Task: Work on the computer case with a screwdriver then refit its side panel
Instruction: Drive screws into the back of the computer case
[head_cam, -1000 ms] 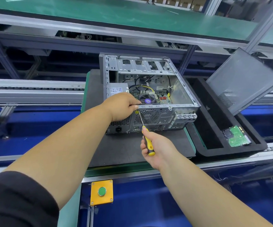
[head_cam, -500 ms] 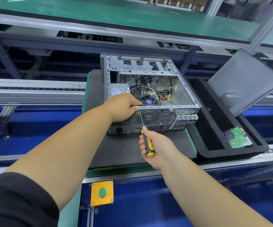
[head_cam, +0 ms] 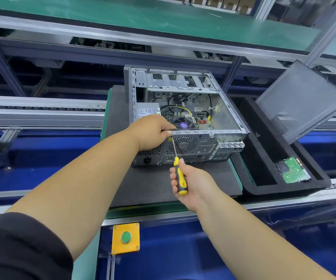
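Observation:
The open grey computer case (head_cam: 225, 118) lies on its side on a dark mat (head_cam: 143, 184), its inner boards and cables showing. My left hand (head_cam: 153, 132) grips the near upper rim of the case, fingers curled at the screwdriver's tip. My right hand (head_cam: 191, 182) holds the yellow-and-black screwdriver (head_cam: 180, 178) by its handle, the shaft pointing up to the case's rear edge beside the fan grille. The grey side panel (head_cam: 304, 100) leans tilted at the right, over a black tray.
A black foam tray (head_cam: 264, 190) to the right holds a green hard-drive board (head_cam: 293, 170). A yellow box with a green button (head_cam: 126, 237) sits below the bench edge. Metal conveyor rails (head_cam: 42, 110) run left and right; a green shelf (head_cam: 143, 15) spans above.
My right hand has loosened and shifted on the screwdriver handle, its fingers less tightly wrapped. The left hand stays on the case rim.

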Demonstrator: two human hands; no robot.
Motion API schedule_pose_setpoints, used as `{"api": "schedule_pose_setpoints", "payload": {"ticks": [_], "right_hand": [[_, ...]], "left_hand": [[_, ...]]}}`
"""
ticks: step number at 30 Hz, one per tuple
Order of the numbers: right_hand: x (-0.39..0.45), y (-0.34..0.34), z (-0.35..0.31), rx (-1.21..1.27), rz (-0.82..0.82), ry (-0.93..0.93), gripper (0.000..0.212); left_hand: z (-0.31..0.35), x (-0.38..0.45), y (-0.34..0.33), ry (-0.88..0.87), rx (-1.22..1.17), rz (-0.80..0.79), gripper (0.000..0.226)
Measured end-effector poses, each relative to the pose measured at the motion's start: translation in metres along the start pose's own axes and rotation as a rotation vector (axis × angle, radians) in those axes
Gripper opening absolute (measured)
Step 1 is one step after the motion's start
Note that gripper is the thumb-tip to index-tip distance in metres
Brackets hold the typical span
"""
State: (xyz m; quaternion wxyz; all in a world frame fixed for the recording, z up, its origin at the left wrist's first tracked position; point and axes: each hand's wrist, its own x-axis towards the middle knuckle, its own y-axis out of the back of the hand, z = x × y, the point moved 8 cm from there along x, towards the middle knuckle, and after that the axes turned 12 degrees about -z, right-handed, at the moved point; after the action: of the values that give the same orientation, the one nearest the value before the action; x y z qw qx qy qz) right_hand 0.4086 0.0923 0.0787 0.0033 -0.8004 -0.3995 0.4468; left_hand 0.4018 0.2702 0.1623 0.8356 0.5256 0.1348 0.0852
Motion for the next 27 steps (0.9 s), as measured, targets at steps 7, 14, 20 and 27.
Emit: {"api": "schedule_pose_setpoints", "payload": {"ticks": [7,14,20,27], "right_hand": [[0.0,-0.002,-0.001,0.067,-0.041,-0.009,0.037],[-0.004,0.001,-0.006,-0.029,0.012,0.078,0.026],[-0.008,-0.003,-0.009,-0.056,-0.007,0.011,0.042],[-0.008,-0.009,-0.002,0.05,-0.076,-0.029,0.037]], "left_hand": [[-0.001,0.001,0.0,0.012,-0.024,0.005,0.034],[0.0,0.001,0.0,-0.001,-0.008,0.005,0.031],[-0.001,0.001,0.0,0.014,-0.021,0.008,0.034],[0.0,0.001,0.0,0.019,-0.011,0.008,0.034]]}}
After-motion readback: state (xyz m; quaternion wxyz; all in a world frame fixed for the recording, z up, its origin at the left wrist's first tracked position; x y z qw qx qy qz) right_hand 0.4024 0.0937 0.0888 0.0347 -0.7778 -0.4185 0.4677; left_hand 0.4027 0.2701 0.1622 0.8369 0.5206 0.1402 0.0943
